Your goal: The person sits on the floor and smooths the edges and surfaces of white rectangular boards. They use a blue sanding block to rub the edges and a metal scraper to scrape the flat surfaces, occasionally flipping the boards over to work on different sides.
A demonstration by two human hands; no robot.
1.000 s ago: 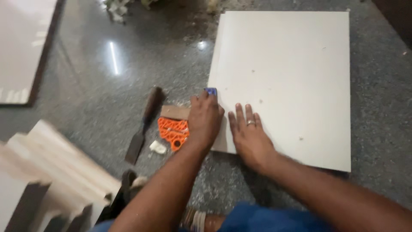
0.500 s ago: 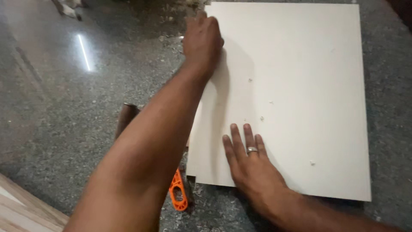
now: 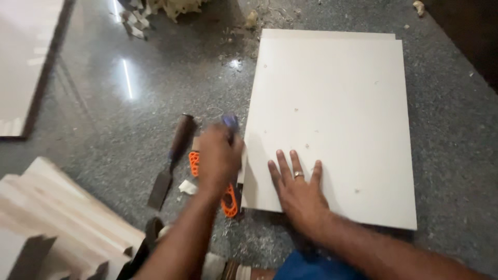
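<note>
A large white board [image 3: 337, 114] lies flat on the grey granite floor. My right hand [image 3: 298, 189] rests flat on its near left corner, fingers spread, a ring on one finger. My left hand [image 3: 219, 158] is at the board's left edge, blurred by motion, closed around a small blue tool [image 3: 230, 122] whose tip sticks out above the fingers. Under that hand lies an orange-handled tool [image 3: 228, 199]. A chisel [image 3: 172, 161] with a dark wooden handle lies just to the left.
Pale wooden mouldings [image 3: 57, 218] are stacked at the near left. Another white panel [image 3: 23, 67] lies at the far left. Wood shavings and scraps [image 3: 171, 8] are scattered at the top. A small white chip [image 3: 188, 186] sits beside the chisel.
My left hand has come back from the board's far left corner to the near part of its left edge. The right hand has stayed pressed on the board.
</note>
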